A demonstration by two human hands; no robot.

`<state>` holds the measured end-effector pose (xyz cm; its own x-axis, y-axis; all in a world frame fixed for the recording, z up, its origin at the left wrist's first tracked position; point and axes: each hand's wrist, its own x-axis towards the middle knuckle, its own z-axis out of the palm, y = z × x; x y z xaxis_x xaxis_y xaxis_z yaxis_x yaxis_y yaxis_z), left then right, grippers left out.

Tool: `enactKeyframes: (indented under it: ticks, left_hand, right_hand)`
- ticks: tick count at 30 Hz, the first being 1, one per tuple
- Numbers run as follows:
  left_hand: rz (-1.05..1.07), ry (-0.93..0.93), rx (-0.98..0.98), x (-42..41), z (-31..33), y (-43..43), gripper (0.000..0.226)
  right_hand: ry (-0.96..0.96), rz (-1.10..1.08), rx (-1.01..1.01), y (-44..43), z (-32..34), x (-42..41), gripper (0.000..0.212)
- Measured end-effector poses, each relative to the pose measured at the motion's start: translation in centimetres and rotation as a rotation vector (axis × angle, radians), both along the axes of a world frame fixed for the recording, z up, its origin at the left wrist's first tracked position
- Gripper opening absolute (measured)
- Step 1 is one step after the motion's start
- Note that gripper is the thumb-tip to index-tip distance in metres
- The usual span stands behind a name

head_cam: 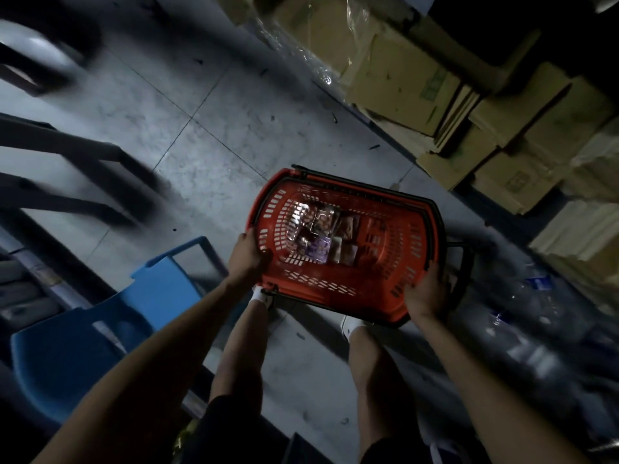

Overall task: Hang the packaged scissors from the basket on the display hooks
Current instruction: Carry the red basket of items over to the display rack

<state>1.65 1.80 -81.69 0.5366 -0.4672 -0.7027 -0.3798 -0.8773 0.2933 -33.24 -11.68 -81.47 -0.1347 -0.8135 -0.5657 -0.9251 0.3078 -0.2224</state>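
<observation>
The left hand [249,254] at nine o'clock and right hand [423,293] at four curl their fingers [434,273] round the red basket [395,259]; packaged scissors [318,232] lie inside.

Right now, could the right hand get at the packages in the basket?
Probably not yet: the right hand grips the basket at its rim, as the left hand does opposite. The open top leaves the packages uncovered once it lets go.
</observation>
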Motion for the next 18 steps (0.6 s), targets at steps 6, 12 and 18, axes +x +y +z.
enactKeyframes:
  ticks: [6,12,18]
  left_hand:
    - [-0.21,-0.16,0.028,-5.7,1.7,1.6,0.064]
    - [0.056,-0.226,0.009,-3.2,-3.7,5.5,0.083]
    - [0.071,-0.135,-0.196,0.8,-5.8,4.5,0.067]
  right_hand:
    - [-0.12,0.369,0.163,4.9,-3.3,3.5,0.045]
    - [0.186,0.307,-0.18,4.7,-6.1,3.5,0.061]
    - [0.227,-0.146,-0.221,1.8,-7.5,0.3,0.094]
